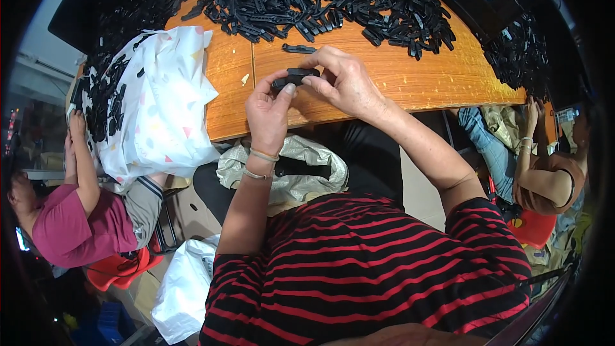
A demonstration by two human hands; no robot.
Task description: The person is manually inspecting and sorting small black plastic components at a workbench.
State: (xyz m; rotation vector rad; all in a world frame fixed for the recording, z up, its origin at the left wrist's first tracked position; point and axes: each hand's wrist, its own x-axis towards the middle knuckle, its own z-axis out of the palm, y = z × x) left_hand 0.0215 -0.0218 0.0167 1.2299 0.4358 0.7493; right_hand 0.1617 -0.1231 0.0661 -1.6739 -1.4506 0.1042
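Note:
Just above the table's near edge, my left hand [268, 115] and my right hand [349, 84] meet around a small black plastic part [296, 78]. My left thumb and fingers pinch its left end, while my right thumb and fingers close on its right end. Whether it is one part or two pressed together, I cannot tell. Right beyond my fingers lies a single loose black part [298, 49], long and narrow. Farther back spreads a big heap of similar black parts [320, 3].
The wooden table [230, 83] has a white patterned plastic bag [157, 102] at its left edge. An open gold-coloured sack [240, 166] sits below the near edge. Co-workers sit left [83, 218] and right [544, 179], by more heaps. Dark bins [487, 0] stand behind.

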